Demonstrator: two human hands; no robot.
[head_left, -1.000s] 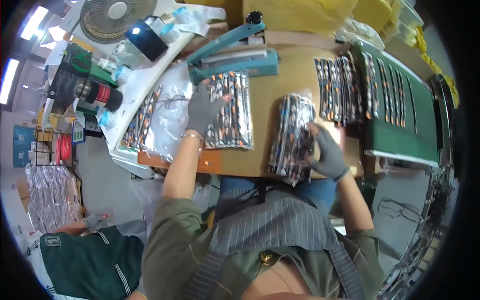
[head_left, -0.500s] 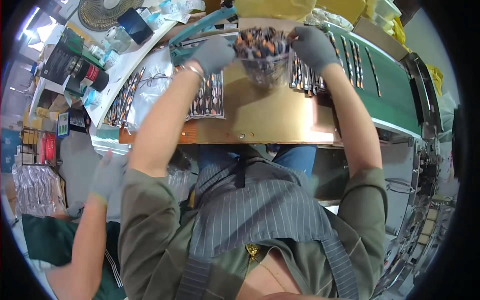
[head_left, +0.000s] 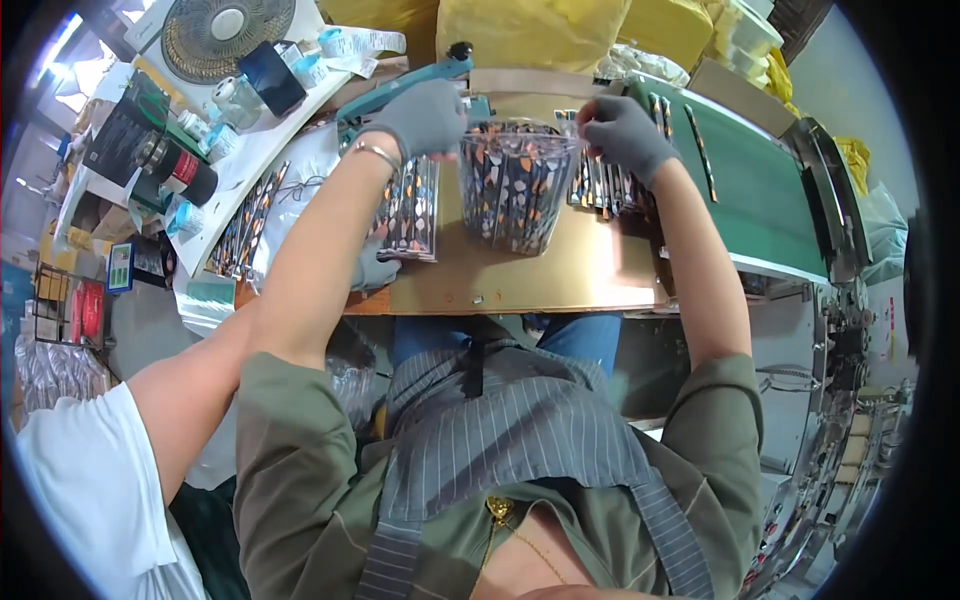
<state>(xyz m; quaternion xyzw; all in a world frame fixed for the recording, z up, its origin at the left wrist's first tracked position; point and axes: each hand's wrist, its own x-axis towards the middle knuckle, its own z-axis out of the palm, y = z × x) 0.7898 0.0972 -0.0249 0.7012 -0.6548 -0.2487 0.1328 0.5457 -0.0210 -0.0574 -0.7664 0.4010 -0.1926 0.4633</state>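
Observation:
A clear plastic tub (head_left: 510,200), packed with slim black sticks patterned in orange and white, is at the middle of the brown worktop. Its side faces me. My left hand (head_left: 425,120), in a grey glove, is closed at the left of the tub's rim. At the right of the rim, my right hand (head_left: 625,135), also gloved in grey, has its thumb and fingers closed. A flat row of matching sticks (head_left: 408,215) lies left of the tub, and more loose sticks (head_left: 605,185) lie under my right hand.
A co-worker's grey-gloved hand (head_left: 375,265) reaches in beneath my left forearm, beside the flat row. To the right runs a green conveyor belt (head_left: 760,200) with a few sticks. Behind the tub is a teal lever tool (head_left: 400,92). A white shelf (head_left: 225,195) carries bottles and a phone.
The tub's side has come into fuller view and its base sits nearer me; both my hands stay at its rim. Sticks on the belt have shifted left. The co-worker's arm has reached in.

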